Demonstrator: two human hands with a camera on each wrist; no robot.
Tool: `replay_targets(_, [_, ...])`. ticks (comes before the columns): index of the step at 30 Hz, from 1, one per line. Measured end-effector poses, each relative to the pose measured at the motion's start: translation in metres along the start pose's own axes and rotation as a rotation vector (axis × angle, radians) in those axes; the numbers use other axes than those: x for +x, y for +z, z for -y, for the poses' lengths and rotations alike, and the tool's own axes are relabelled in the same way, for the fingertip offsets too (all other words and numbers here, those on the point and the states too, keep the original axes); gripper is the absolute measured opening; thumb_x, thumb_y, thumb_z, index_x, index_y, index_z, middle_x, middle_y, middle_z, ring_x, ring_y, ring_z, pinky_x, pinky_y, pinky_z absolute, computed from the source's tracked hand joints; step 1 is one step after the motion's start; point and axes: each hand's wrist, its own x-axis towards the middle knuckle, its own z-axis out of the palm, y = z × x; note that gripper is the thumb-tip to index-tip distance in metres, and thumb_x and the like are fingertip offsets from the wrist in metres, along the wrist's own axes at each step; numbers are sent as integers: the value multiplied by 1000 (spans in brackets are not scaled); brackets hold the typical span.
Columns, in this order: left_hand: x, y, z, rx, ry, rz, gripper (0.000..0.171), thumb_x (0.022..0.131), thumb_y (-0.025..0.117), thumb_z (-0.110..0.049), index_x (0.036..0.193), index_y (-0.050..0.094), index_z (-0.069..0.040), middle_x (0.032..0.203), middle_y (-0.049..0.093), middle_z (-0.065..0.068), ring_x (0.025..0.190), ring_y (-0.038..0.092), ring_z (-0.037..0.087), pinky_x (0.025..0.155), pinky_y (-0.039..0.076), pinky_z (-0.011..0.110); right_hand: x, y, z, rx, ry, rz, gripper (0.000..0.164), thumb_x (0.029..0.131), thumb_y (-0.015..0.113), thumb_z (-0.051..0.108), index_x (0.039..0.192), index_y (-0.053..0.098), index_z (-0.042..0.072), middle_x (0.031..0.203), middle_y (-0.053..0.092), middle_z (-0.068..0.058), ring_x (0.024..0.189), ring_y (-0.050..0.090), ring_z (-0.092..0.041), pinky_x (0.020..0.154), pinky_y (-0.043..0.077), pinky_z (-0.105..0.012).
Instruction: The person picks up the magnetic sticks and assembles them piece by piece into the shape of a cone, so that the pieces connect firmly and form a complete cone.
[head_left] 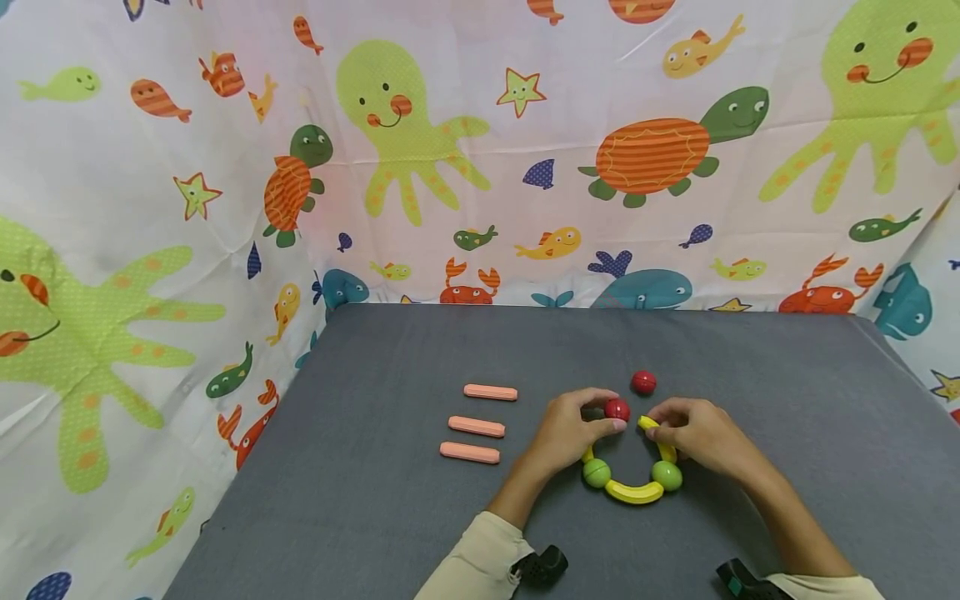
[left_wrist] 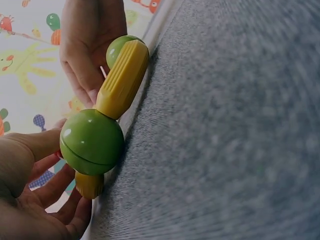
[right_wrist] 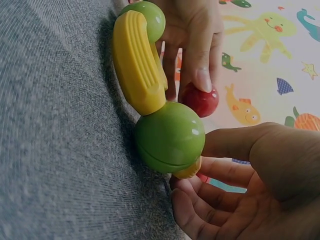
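A red ball (head_left: 617, 409) is pinched between the thumb and fingers of my left hand (head_left: 567, 431), at the upper left end of an open ring of toy pieces. My right hand (head_left: 696, 432) pinches the right curved yellow piece (head_left: 667, 451) near its upper end. Below, a green ball (head_left: 597, 473) on the left and another green ball (head_left: 667, 476) on the right join a yellow piece (head_left: 634, 493) along the bottom. The left yellow piece (head_left: 588, 454) is mostly hidden by my left hand. A gap separates the ring's two upper ends.
A second red ball (head_left: 643, 382) lies on the grey table (head_left: 390, 517) just beyond the hands. To the left, three pink sticks lie in a column, the middle pink stick (head_left: 476, 427) among them. A curtain (head_left: 450, 125) printed with sea animals hangs behind the table.
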Motion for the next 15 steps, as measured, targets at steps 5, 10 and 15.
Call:
replay_targets(5, [0, 1, 2, 18, -23, 4, 40, 93, 85, -23, 131, 75, -14, 123, 75, -8, 113, 67, 9, 100, 53, 29, 0, 1, 1, 22, -13, 10, 24, 99, 74, 20, 115, 75, 3, 88, 69, -4, 75, 62, -21, 64, 57, -35])
replay_targets(10, [0, 2, 3, 76, -45, 14, 41, 93, 85, -26, 132, 75, -15, 129, 73, -8, 123, 62, 4, 108, 49, 29, 0, 1, 2, 37, -16, 25, 25, 99, 73, 20, 119, 74, 4, 90, 69, -5, 76, 62, -21, 65, 57, -36])
replay_targets(15, [0, 3, 4, 105, -52, 34, 39, 93, 85, -27, 130, 76, -17, 129, 73, -7, 126, 62, 6, 110, 48, 31, 0, 2, 3, 54, -17, 28, 26, 99, 74, 19, 120, 74, 3, 91, 69, -6, 76, 62, -22, 66, 57, -37])
